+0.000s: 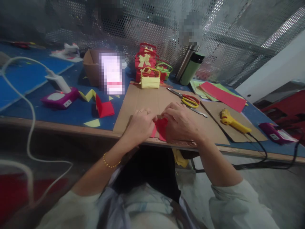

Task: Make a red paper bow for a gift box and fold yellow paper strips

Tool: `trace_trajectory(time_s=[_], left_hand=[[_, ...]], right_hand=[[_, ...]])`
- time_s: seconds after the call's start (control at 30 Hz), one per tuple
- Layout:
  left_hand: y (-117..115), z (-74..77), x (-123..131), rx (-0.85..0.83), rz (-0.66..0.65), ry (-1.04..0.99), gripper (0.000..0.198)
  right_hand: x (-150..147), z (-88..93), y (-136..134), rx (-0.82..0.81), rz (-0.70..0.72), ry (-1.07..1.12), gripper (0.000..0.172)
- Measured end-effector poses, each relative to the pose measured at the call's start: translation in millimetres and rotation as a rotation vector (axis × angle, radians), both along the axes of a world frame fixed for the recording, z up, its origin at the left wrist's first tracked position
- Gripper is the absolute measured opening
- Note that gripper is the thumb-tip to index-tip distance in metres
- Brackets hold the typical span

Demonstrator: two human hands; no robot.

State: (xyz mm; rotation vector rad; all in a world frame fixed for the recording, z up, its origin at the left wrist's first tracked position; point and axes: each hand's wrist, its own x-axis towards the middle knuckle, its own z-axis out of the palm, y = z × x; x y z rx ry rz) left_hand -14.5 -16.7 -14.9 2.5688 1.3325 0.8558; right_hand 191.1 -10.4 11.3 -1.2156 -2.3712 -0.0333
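My left hand (142, 124) and my right hand (179, 122) meet over the near edge of a cardboard sheet (143, 95). Between them is a piece of red paper (163, 126), partly hidden by the fingers. Both hands are closed on it, the left at its left side and the right curled over its right side. Just beyond my right hand lie scissors (189, 101) with red and yellow handles, and a small metal blade (199, 112). A folded red paper piece (105, 108) rests to the left on the blue tabletop.
Small paper bags in red, a yellow one (150, 82) and a green one (164, 68), stand at the back. A yellow glue gun (234, 121) lies right, its cord trailing off the edge. A green bottle (192, 69), paper sheets (224, 95) and a purple power strip (60, 98) are around.
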Motion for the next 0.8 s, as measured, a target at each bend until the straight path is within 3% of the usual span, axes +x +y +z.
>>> trace_trajectory(time_s=[0.4, 0.57, 0.7, 0.8], left_hand=[[6.9, 3.5, 1.1, -0.129, 0.175, -0.095, 0.013], [7.7, 9.3, 0.8, -0.187, 0.220, -0.056, 0.010], [10.0, 10.7, -2.5, -0.211, 0.210, -0.061, 0.011], [12.1, 10.2, -6.0, -0.226, 0.198, -0.136, 0.006]], right_hand=[[4.0, -4.1, 12.4, -0.260, -0.172, 0.041, 0.035], [11.2, 2.5, 5.5, -0.432, -0.069, 0.167, 0.024], [14.3, 4.1, 4.5, -0.454, 0.059, 0.213, 0.021], [14.2, 1.7, 6.2, -0.462, 0.064, 0.223, 0.019]])
